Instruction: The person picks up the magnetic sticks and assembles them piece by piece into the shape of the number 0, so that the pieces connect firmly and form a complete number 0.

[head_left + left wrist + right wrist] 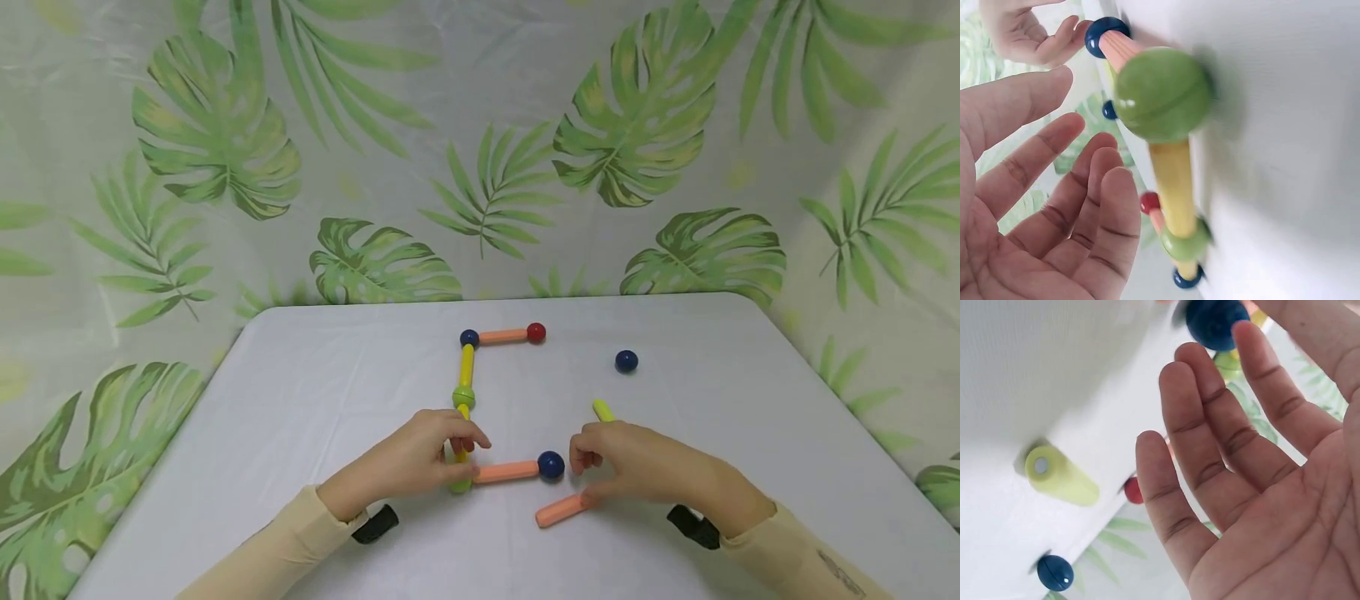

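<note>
Sticks and balls are joined into a bracket-like shape on the white table. Its near corner is a green ball (1163, 94), from which an orange stick (508, 472) runs right to a blue ball (551, 465). My left hand (423, 454) hovers around that corner, fingers loosely bent and holding nothing; it partly covers a yellow stick (1174, 181). To the right of the blue ball is my right hand (645, 462), its fingers relaxed around nothing. Beside its thumb lies a loose orange stick (560, 510); contact is unclear. A lime stick (1063, 478) lies just beyond this hand.
Farther back, the shape continues through another green ball (464, 397), a yellow stick (467, 365), a blue ball (469, 338) and an orange stick (502, 337) to a red ball (536, 332). A loose blue ball (626, 361) sits at the back right. Leaf-patterned cloth hangs behind.
</note>
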`<move>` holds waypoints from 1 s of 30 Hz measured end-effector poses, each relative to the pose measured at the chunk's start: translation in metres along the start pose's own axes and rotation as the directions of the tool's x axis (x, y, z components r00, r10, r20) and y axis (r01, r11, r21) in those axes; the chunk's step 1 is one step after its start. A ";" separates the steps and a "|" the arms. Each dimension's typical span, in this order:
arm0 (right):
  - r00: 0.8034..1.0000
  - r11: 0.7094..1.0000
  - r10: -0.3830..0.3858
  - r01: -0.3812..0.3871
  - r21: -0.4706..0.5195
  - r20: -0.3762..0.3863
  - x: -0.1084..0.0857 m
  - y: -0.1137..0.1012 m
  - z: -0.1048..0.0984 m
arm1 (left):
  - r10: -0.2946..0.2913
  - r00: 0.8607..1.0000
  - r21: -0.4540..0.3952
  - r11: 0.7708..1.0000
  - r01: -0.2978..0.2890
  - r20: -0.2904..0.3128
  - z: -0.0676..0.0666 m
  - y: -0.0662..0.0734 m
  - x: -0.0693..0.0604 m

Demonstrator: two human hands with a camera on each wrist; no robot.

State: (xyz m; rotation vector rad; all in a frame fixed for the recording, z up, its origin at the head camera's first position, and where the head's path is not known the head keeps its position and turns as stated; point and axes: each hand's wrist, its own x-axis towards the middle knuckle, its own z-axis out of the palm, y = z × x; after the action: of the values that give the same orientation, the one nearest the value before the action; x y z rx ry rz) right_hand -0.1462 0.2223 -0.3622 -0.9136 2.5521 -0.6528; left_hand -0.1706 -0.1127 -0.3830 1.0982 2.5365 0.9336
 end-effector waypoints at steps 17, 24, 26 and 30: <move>1.000 0.996 -0.011 0.013 -0.083 0.025 -0.004 0.003 0.023 | 0.013 0.985 0.088 0.996 -0.029 0.171 0.023 0.018 0.047; 1.000 0.990 0.005 -0.006 0.139 0.007 -0.020 0.010 0.017 | 0.022 0.986 0.084 0.996 -0.037 0.166 0.027 0.018 0.046; 1.000 0.978 -0.005 0.008 0.208 -0.017 -0.027 0.014 0.014 | 0.026 0.986 0.079 0.996 -0.040 0.165 0.028 0.017 0.046; 0.997 0.947 0.039 -0.016 0.322 -0.065 -0.034 0.019 0.007 | 0.023 0.986 0.055 0.998 -0.033 0.165 0.028 0.017 0.045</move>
State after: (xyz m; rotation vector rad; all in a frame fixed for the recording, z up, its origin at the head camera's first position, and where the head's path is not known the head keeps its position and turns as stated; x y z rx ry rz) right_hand -0.1275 0.2555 -0.3728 -0.7527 2.4124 -1.0718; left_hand -0.1799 -0.0584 -0.3920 1.1784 2.4336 0.7475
